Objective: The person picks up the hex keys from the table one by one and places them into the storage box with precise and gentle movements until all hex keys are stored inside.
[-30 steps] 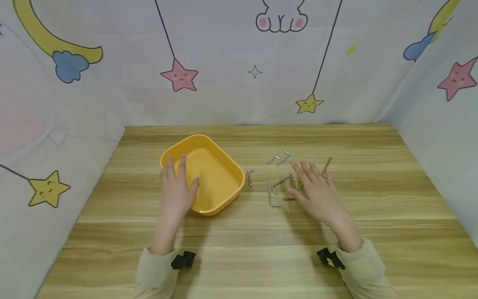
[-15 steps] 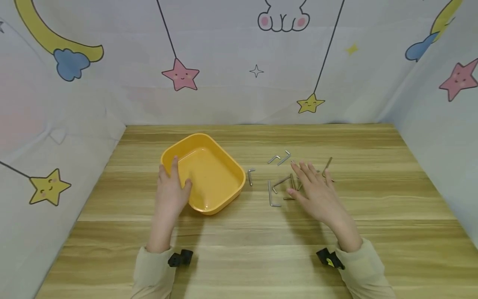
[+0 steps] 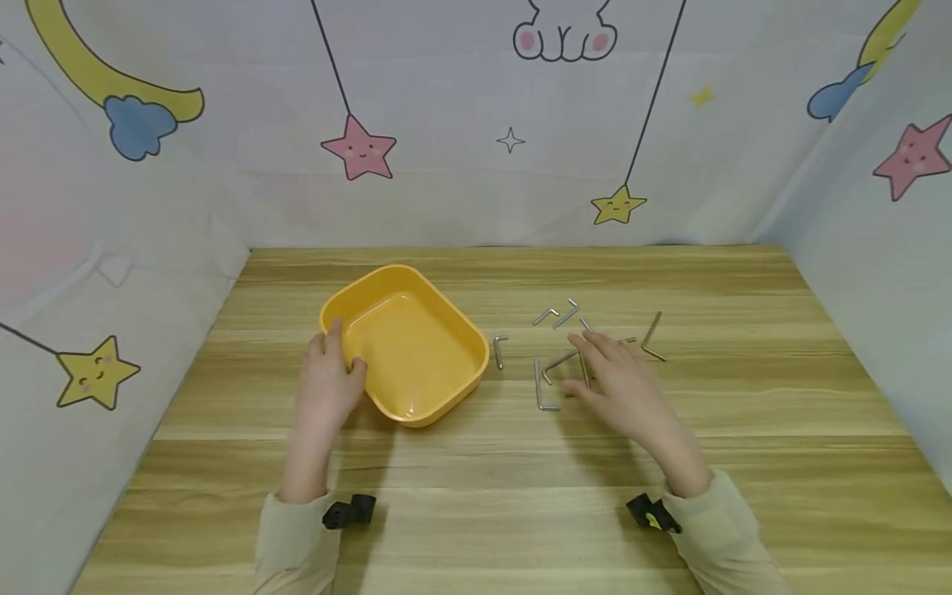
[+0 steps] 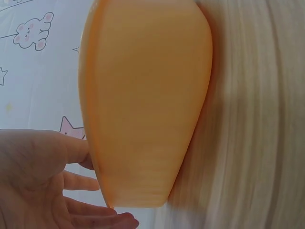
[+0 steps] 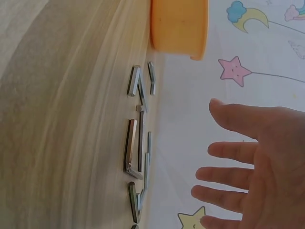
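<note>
My left hand (image 3: 329, 384) is at the left side of a yellow plastic bin (image 3: 416, 347), fingers at its rim and thumb near the near-left edge. In the left wrist view the fingers (image 4: 93, 217) are spread and fairly straight beside the bin's wall (image 4: 147, 105); whether they touch it is hard to tell. My right hand (image 3: 628, 388) hovers above several loose L-shaped hex keys (image 3: 539, 384), fingers spread and holding nothing. The right wrist view shows this hand (image 5: 257, 162) apart from the hex keys (image 5: 131, 143). It covers part of the pile in the head view.
A short hex key (image 3: 498, 353) lies close to the bin's right side. Two small ones (image 3: 565, 314) lie farther back, and a bronze-toned one (image 3: 651, 339) lies to the right. A printed cloth (image 3: 446, 190) hangs behind and beside the wooden table (image 3: 476, 512).
My left hand has drawn back leftward from over the bin to its left rim. The right hand has shifted slightly, its fingers bending a little, uncovering the bronze-toned hex key.
</note>
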The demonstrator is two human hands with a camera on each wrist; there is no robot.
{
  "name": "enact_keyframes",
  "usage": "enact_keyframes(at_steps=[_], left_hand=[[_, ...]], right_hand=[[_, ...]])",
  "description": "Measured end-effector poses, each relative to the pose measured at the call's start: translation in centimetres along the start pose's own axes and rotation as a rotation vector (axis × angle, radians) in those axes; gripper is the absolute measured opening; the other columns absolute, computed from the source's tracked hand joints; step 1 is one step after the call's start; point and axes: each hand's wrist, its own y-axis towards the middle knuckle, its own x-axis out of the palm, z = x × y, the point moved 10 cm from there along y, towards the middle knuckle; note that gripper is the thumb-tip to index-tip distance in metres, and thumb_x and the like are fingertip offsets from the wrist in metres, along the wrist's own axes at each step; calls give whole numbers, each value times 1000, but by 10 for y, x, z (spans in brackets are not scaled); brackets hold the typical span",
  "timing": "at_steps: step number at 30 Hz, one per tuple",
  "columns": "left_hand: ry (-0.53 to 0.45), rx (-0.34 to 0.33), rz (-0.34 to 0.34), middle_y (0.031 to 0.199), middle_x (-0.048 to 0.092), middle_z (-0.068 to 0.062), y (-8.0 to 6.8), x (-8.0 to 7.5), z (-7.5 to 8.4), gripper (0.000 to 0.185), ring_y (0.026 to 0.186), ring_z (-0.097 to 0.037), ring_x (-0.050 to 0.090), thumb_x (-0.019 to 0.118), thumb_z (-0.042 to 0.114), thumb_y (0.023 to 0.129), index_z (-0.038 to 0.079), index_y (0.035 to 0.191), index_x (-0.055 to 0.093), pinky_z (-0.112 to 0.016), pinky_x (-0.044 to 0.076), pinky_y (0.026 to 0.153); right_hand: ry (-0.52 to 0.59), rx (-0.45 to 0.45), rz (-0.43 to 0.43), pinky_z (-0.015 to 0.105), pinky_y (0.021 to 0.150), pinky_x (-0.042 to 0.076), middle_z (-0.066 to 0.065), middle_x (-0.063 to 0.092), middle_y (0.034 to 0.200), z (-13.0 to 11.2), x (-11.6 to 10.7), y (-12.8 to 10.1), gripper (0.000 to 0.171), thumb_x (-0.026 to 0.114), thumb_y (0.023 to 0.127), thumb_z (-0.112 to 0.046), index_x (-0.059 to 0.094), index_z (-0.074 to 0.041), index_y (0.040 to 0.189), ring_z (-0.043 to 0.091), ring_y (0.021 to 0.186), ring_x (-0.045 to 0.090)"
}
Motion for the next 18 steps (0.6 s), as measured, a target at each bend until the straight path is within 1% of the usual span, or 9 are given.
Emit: enact_keyframes(at_steps=[5,9,14,18], left_hand=[[-14,12,11,144,30,-40,-1,-3,0,64,129,-56,35,46,14,94,-10,148,21,-66,34,104],[-18,8,8,143,33,-39,0,-3,-2,62,130,-54,36,46,16,94,-13,146,25,-64,33,106],[-19,10,-31,143,33,-38,4,-3,-5,63,131,-53,36,44,19,95,-14,145,24,-63,31,108],[-59,-1,-74,146,32,-36,5,-2,-9,64,132,-52,35,45,22,96,-11,147,23,-63,31,108]], right_hand=[[1,-19,2,57,109,35,20,49,142,-6,2,2,65,68,88,-36,45,-7,142,42,130,46],[17,-26,-17,56,108,37,19,53,139,-9,6,3,63,67,89,-37,48,-6,140,40,128,49],[18,-40,-31,55,108,38,19,55,137,-12,8,3,62,66,89,-38,50,-5,138,40,127,50],[28,-48,-39,55,107,39,19,55,137,-14,10,2,60,67,89,-36,51,-6,137,40,126,51]])
